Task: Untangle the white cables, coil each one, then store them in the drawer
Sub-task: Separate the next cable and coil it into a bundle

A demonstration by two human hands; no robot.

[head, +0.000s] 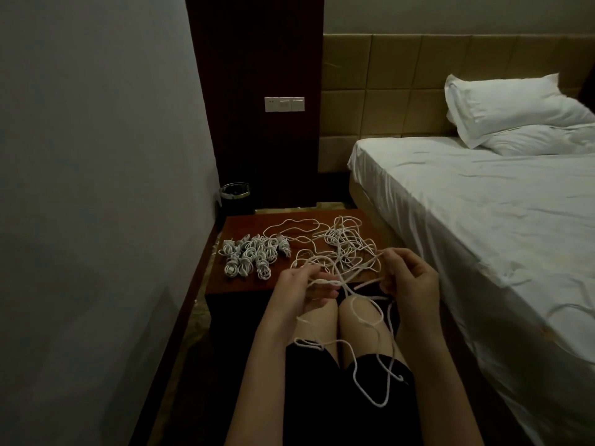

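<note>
— White cord everywhere. Why is the tangle [346,249] spread out on the nightstand [238,230] like that?

— So each strand can be followed, I'd say. It lies on the right half of the top, and one loose cable [363,342] trails off the near edge, across the knees and down onto the lap.

— And both hands are up off the wood?

— Yes, lifted just above the near edge. The left hand [301,292] has its fingers curled round a strand, with what looks like a plug end lying across them. The right hand [410,281] pinches another stretch between thumb and fingertips, held a little higher. Pulling the two apart would show where the cord crosses itself.

— That neat heap to the left?

— Coils [252,255], already wound, bunched together well clear of the tangle, likely so finished ones don't get caught up again.

— Any drawer?

— None I can see from here; the nightstand's front is hidden behind the legs. Plenty of cord looks left to free before anything gets stored.
</note>
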